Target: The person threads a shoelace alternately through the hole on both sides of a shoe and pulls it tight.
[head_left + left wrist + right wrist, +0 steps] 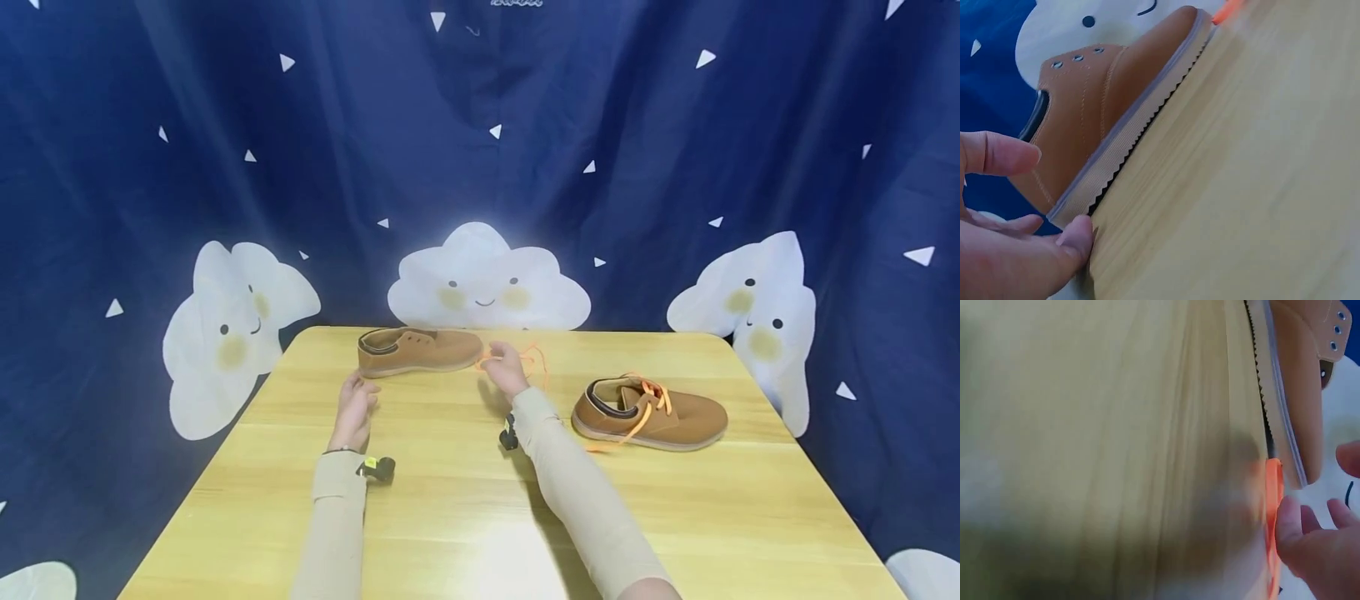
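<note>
A brown shoe (442, 350) without a lace in its eyelets stands at the far side of the table, toe to the right. By its heel is my left hand (354, 408), thumb and fingers apart; in the left wrist view a fingertip (1077, 234) is at the sole's heel end, and whether it touches I cannot tell. Close to the toe, my right hand (507, 368) has its fingers spread and grips nothing. A loose orange shoelace (1272, 506) lies beside that hand, partly hidden by it in the head view.
Another brown shoe (686, 421) stands on the right of the wooden table (435, 500), an orange lace (660, 398) threaded in it and one end trailing onto the tabletop. A dark blue curtain (480, 167) with white clouds hangs behind the table's far edge.
</note>
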`<action>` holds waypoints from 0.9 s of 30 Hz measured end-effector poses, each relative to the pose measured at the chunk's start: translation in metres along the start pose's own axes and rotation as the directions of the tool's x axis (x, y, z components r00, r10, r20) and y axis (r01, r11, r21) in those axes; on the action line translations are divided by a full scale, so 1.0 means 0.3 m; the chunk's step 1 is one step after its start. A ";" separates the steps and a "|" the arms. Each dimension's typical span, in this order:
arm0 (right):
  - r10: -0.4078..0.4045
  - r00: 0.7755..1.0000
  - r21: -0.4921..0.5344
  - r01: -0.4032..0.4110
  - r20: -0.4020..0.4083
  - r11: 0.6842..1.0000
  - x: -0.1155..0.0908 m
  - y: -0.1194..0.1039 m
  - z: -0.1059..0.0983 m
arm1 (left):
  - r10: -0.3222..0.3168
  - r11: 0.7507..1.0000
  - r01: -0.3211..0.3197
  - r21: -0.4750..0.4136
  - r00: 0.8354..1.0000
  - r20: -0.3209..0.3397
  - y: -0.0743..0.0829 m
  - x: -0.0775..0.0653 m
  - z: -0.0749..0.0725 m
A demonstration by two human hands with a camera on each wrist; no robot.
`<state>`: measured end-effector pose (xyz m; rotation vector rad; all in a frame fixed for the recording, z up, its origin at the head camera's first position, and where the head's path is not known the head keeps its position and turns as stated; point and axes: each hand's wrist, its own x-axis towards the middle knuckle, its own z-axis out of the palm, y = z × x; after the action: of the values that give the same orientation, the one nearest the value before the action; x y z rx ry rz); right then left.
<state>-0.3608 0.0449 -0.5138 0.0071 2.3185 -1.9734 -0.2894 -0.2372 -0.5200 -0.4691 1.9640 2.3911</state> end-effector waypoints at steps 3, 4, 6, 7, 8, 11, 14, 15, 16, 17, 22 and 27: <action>-0.003 1.000 0.004 0.003 -0.013 1.000 0.027 0.003 0.011 | 0.011 0.999 -0.009 -0.049 0.999 0.044 0.005 0.017 -0.007; -0.006 1.000 0.006 0.006 -0.015 1.000 0.035 0.003 0.013 | 0.012 0.998 -0.008 -0.059 0.998 0.058 0.006 0.022 -0.008; -0.005 1.000 0.001 0.005 -0.016 1.000 0.049 0.003 0.018 | 0.015 0.997 -0.008 -0.076 0.996 0.086 0.010 0.031 -0.011; 0.000 1.000 0.001 0.000 -0.012 1.000 0.054 0.001 0.020 | 0.016 0.997 -0.008 -0.079 0.995 0.100 0.011 0.034 -0.013; 0.004 1.000 0.000 -0.004 -0.007 1.000 0.059 -0.001 0.023 | 0.021 0.996 -0.011 -0.083 0.994 0.110 0.012 0.038 -0.014; 0.021 1.000 -0.016 -0.020 0.020 1.000 0.066 -0.009 0.031 | 0.021 0.995 -0.008 -0.101 0.992 0.128 0.015 0.046 -0.016; 0.015 0.999 -0.032 -0.014 0.043 0.999 0.073 -0.013 0.038 | 0.007 0.992 0.009 -0.124 0.992 0.125 0.015 0.050 -0.017; 0.015 0.999 -0.037 -0.013 0.049 0.999 0.074 -0.013 0.041 | 0.000 0.991 0.016 -0.131 0.992 0.125 0.015 0.050 -0.019; 0.012 0.998 -0.040 -0.010 0.054 0.999 0.077 -0.012 0.045 | -0.005 0.991 0.021 -0.132 0.992 0.125 0.015 0.048 -0.022; 0.010 0.998 -0.044 -0.008 0.057 0.999 0.081 -0.009 0.050 | -0.007 0.990 0.025 -0.141 0.992 0.127 0.014 0.048 -0.028; 0.025 0.996 -0.054 -0.021 0.082 0.998 0.075 0.009 0.065 | -0.020 0.988 0.039 -0.147 0.991 0.129 0.001 0.043 -0.054; 0.002 0.994 -0.074 0.005 0.105 0.997 0.062 0.019 0.064 | -0.015 0.991 0.033 -0.127 0.990 0.139 -0.004 0.056 -0.054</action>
<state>-0.3774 0.0257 -0.5237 -0.1013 2.3235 -1.8400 -0.3017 -0.2554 -0.5277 -0.3184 1.7472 2.4724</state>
